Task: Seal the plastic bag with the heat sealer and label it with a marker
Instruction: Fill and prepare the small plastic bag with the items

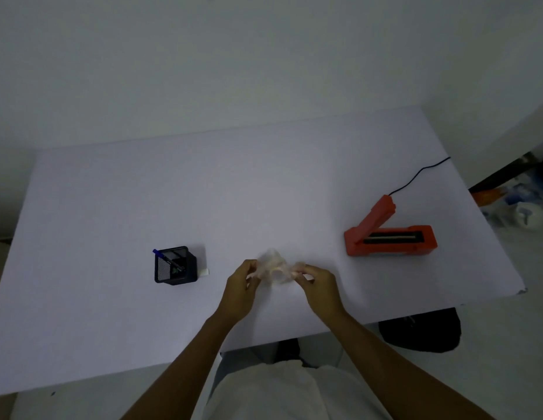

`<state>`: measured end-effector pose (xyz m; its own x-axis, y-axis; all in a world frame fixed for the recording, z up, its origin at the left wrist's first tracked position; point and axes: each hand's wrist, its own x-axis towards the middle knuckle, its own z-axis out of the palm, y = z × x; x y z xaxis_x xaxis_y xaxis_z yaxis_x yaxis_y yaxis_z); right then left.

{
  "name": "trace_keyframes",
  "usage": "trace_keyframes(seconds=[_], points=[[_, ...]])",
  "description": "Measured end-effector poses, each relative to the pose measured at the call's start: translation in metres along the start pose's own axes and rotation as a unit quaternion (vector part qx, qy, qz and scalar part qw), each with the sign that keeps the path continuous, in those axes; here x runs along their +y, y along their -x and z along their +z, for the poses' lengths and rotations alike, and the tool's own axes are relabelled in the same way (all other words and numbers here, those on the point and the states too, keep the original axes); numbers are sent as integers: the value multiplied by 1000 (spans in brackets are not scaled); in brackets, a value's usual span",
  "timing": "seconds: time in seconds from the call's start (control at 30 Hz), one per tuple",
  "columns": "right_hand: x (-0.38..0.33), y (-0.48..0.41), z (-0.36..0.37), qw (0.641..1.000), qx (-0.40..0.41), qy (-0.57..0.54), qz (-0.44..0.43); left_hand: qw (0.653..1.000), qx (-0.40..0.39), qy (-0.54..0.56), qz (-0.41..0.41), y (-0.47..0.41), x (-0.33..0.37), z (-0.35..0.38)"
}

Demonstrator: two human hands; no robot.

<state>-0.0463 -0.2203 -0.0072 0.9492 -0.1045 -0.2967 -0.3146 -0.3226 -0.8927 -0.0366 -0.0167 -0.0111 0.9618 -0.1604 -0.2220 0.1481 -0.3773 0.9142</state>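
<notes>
A small crumpled clear plastic bag (273, 266) sits between my two hands over the white table (112, 313). My left hand (241, 287) pinches its left edge and my right hand (318, 283) pinches its right edge. To the right stands the orange heat sealer (388, 234), its lid raised and its sealing strip exposed. A marker with a blue cap (167, 259) leans in a black mesh pen holder (174, 265) to the left of my hands.
The sealer's black cord (416, 177) runs off the table's far right edge. A small white piece (205, 271) lies next to the pen holder. A dark round object (422, 331) sits on the floor below the table's right corner.
</notes>
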Motion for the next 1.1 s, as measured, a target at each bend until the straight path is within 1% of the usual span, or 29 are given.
trace_keyframes(seconds=[0.1,0.23,0.33,0.4,0.5,0.57,0.67,0.8,0.87,0.93,0.97,1.03,1.1], points=[[-5,0,-2,1000,9,21,-13,1000,25,-12,-7,-2,0,5],[-11,-1,-5,999,17,10,-30,998,63,-19,2,-3,6,7],[-6,-2,-6,1000,1,28,-10,999,43,-27,-14,0,1,8],[-6,-3,-6,1000,6,28,-13,999,26,-31,-22,1,-2,8],[-6,-4,-6,999,15,20,-24,999,23,-42,-4,0,-3,6],[-1,-4,-7,1000,12,27,-10,999,28,-25,-4,1,-3,6],[11,-6,-6,999,-20,24,40,999,32,-17,-23,0,-4,7],[8,-9,0,996,-73,18,42,1000,12,-20,-15,-2,-10,7],[0,-14,2,992,-102,-47,58,1000,2,-19,-6,-3,-11,7],[-2,-19,3,979,-138,-122,83,1000,-7,-16,3,-3,-13,7],[-1,-21,4,979,-150,-114,79,1000,-9,-15,6,-3,-14,7],[1,-22,4,984,-165,-44,52,1000,-7,-9,5,-2,-16,7],[2,-23,5,987,-156,1,44,1000,-7,2,-11,-1,-18,8]])
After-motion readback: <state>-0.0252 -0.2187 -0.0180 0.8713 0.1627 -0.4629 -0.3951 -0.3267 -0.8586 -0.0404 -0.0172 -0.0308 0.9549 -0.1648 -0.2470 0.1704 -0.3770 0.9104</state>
